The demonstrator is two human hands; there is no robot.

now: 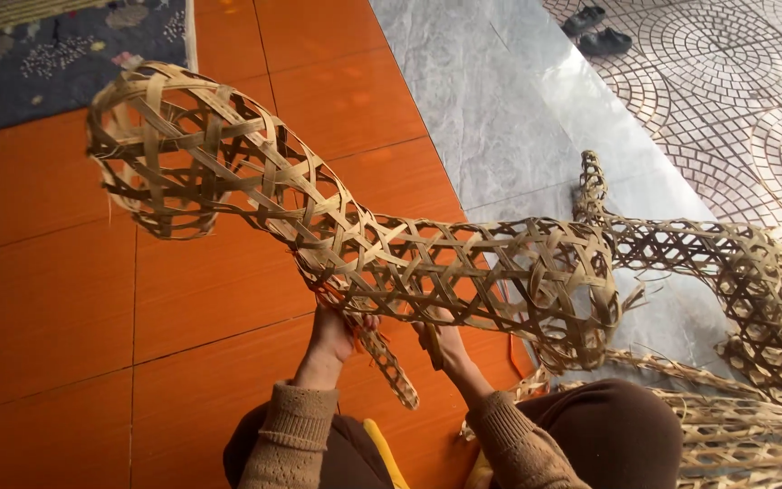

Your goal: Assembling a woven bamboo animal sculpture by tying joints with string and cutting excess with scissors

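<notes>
Fingers: we note the left hand [332,333] curled up around the underside of the bamboo frame [391,254], gripping its strips; the right hand [443,344] is likewise closed on the frame's lower edge, its fingers largely hidden behind the weave, with a dark strip-like piece showing at the palm that we cannot identify.

Item 1: bamboo frame, open hexagonal weave, long and tubular, held in the air over the floor. We record a rounded, cage-like end [169,149] raised to the left, a narrower neck, a wide body running right to a closed rounded end [572,299]. Its hollow holds nothing that we can see. A short woven leg [389,362] hangs from its underside between the two hands.

Item 2: second woven frame [753,272], same weave, lying to the right, partly behind the first.

Item 3: loose bamboo strips [735,426], heaped at lower right.

Item 4: orange tiles [65,308] beneath; grey slab [491,109] beyond; patterned paving with a pair of sandals [597,29] at top right; blue rug [47,63] at top left.
</notes>
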